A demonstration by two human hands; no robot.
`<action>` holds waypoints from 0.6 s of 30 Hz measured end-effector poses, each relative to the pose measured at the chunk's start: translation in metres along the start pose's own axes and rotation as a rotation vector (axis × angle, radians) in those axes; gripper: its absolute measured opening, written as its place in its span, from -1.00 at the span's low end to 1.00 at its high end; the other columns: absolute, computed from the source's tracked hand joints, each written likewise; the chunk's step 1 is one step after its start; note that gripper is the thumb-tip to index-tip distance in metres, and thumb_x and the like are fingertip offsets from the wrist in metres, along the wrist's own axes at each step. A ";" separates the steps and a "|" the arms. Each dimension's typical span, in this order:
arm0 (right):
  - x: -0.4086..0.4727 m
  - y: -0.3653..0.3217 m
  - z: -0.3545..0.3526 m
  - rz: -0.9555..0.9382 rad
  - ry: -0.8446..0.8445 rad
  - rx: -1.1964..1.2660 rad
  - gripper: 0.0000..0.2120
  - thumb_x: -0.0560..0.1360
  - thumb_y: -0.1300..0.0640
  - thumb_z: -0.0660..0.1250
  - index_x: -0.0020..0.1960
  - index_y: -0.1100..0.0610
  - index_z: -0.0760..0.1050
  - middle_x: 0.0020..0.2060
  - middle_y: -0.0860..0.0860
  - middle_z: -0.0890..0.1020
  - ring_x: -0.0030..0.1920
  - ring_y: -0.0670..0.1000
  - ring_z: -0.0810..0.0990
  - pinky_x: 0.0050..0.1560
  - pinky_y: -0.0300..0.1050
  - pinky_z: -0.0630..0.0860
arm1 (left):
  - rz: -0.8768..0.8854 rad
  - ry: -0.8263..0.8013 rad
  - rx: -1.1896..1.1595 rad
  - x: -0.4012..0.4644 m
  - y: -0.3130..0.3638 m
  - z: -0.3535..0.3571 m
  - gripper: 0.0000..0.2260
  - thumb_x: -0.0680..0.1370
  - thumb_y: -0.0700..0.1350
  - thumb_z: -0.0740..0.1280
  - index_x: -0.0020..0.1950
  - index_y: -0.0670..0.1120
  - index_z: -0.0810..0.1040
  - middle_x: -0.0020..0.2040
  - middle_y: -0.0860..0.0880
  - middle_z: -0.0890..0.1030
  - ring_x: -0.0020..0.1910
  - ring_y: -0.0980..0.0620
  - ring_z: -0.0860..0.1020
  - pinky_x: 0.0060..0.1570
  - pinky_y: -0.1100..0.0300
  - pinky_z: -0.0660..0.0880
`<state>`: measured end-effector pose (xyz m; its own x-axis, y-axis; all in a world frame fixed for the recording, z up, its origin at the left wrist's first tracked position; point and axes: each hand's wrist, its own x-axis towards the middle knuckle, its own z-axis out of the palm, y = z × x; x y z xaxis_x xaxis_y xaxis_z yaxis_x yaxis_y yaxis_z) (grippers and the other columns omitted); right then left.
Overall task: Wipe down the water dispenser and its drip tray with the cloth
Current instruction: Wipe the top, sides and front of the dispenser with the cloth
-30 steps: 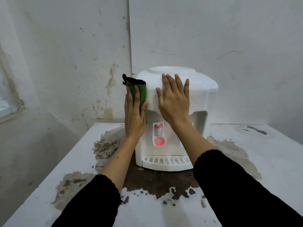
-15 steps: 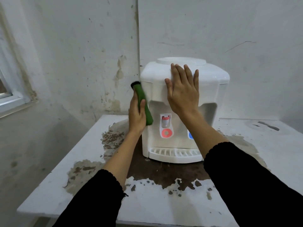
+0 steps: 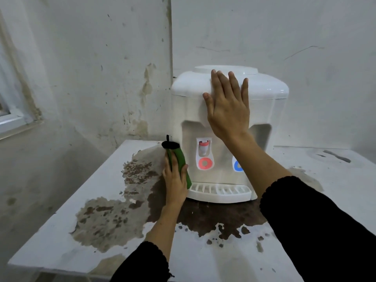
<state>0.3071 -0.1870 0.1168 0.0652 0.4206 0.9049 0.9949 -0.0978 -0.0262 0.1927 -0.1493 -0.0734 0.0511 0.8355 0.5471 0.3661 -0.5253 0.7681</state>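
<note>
My left hand (image 3: 174, 180) has its grip closed on the green cloth (image 3: 181, 162), thumb on the front face, fingers behind, pressing it flat to the lower left side wall of the white water dispenser (image 3: 227, 127). Cloth runs from a black trimmed top edge down to just beside the left end of the drip tray (image 3: 220, 190); a short black loop sticks up from its top. My right hand (image 3: 228, 106) lies open and flat, fingers spread, palm on the upper front panel of the dispenser, fingertips reaching the lid edge; it holds nothing, just bracing

Dispenser stands upright toward the far edge of the counter (image 3: 50, 241), about mid-width, near the wall corner. Drip tray is seated at the dispenser base, slotted white grille facing me. Above it a red tap (image 3: 204, 148) with a red ring mark (image 3: 205, 163) below, and a blue ring mark (image 3: 237, 165) partly hidden by my right forearm

Counter top is white with the paint worn off in a big brown and grey patch (image 3: 126, 210) in front of and left of the dispenser, flecks toward the near edge. Dark smear near the far right corner. Black sleeves (image 3: 317, 231) on both arms. Window frame edge at far left
</note>
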 end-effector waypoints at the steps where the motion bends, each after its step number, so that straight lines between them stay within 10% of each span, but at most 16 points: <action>1: 0.000 0.000 0.000 -0.004 0.003 -0.008 -0.47 0.58 -0.07 -0.10 0.48 0.15 0.16 0.43 0.06 0.33 0.48 0.10 0.18 0.44 -0.02 -0.24 | -0.015 0.000 -0.022 0.003 0.005 -0.001 -0.47 0.52 0.26 -0.07 0.40 0.12 -0.16 0.56 -0.11 -0.02 0.50 -0.15 0.05 0.46 0.04 -0.05; 8: 0.001 0.000 0.000 -0.005 0.025 -0.001 -0.46 0.58 -0.08 -0.10 0.47 0.15 0.19 0.41 0.05 0.36 0.46 0.10 0.22 0.43 -0.04 -0.24 | 0.139 0.058 -0.028 0.053 0.048 -0.026 -0.35 0.51 0.23 -0.09 0.54 -0.01 -0.08 0.56 -0.02 0.01 0.36 0.24 0.05 0.33 0.32 -0.06; 18: 0.004 0.002 0.010 -0.046 0.207 -0.041 -0.58 0.59 -0.03 0.08 0.31 0.18 0.45 0.20 0.06 0.58 0.28 0.11 0.50 0.40 0.03 0.14 | -0.187 -0.018 0.018 -0.001 0.005 -0.003 -0.44 0.62 0.02 0.07 0.53 -0.06 -0.11 0.56 -0.07 -0.02 0.53 -0.06 -0.02 0.45 0.14 -0.08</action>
<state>0.3105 -0.1769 0.1158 -0.0016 0.2319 0.9727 0.9921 -0.1215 0.0306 0.1920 -0.1528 -0.0693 -0.0031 0.9212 0.3892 0.3872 -0.3577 0.8498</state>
